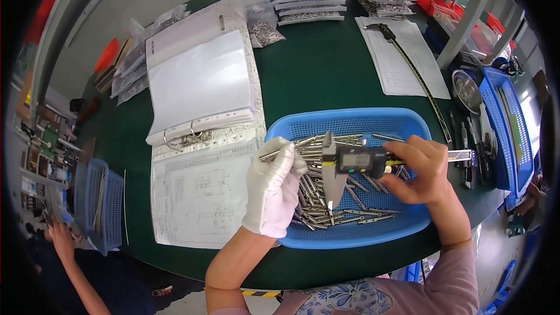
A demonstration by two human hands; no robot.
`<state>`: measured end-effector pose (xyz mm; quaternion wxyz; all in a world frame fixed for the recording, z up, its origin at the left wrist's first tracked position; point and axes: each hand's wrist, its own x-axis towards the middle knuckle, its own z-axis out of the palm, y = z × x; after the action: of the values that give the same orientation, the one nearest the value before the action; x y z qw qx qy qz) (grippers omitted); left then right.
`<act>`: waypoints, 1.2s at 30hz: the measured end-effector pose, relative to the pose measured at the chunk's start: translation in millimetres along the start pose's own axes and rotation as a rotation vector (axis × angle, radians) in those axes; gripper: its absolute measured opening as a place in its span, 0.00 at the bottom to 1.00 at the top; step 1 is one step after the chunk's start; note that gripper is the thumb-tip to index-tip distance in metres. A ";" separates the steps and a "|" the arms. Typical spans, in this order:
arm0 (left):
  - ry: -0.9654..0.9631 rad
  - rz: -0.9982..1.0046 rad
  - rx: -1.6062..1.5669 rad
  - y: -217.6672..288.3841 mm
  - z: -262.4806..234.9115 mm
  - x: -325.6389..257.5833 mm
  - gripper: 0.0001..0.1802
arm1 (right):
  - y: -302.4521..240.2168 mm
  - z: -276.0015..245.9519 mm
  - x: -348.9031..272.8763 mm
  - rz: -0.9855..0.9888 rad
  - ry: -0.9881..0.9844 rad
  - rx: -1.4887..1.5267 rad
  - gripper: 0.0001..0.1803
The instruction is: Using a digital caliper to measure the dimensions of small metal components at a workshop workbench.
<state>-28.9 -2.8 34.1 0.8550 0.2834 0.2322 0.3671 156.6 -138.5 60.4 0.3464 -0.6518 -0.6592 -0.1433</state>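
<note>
My left hand [271, 189], in a white glove, is closed at the left side of a blue perforated basket [356, 240]. A thin metal pin [268, 156] sticks out of its fingers. My bare right hand [421, 169] grips a digital caliper [361, 160] over the basket, its jaws pointing toward me and looking shut together. No part shows between the jaws. Below them, many slim metal pins [353, 198] lie loose in the basket, some with small holes or slots. My fingers hide part of the caliper's body.
An open ring binder with drawings [201, 192] lies left of the basket. Bagged metal parts [309, 0] are stacked at the back. A second caliper [402, 58] rests on papers [379, 70]. On the right are a metal bowl [465, 90] and another blue basket [501, 140]. Another person's arm [73, 265] is at left.
</note>
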 end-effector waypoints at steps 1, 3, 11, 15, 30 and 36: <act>-0.039 0.011 0.011 -0.3 -1.9 0.6 0.05 | -1.8 -0.3 0.0 -0.043 -0.042 -0.011 0.20; -0.017 0.009 0.025 0.6 -1.9 -1.4 0.05 | -4.2 -0.3 -0.8 -0.109 -0.095 -0.040 0.21; 0.088 0.086 0.197 2.5 5.1 -8.4 0.07 | -6.2 2.9 -0.9 -0.156 -0.124 0.013 0.22; 0.098 0.106 0.305 1.9 8.8 -10.7 0.07 | -4.7 1.9 -0.9 -0.164 -0.123 -0.001 0.22; 0.044 0.094 0.442 8.1 1.7 -7.6 0.08 | -4.4 15.3 -3.2 -0.142 -0.167 -0.035 0.24; -0.051 0.075 0.332 0.9 4.3 -6.0 0.07 | 4.0 8.2 -24.7 -0.071 -0.169 0.026 0.22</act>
<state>-30.5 -8.2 39.0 0.7879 0.4382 0.2571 0.3480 156.0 -151.6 37.6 0.2925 -0.6333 -0.7106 -0.0915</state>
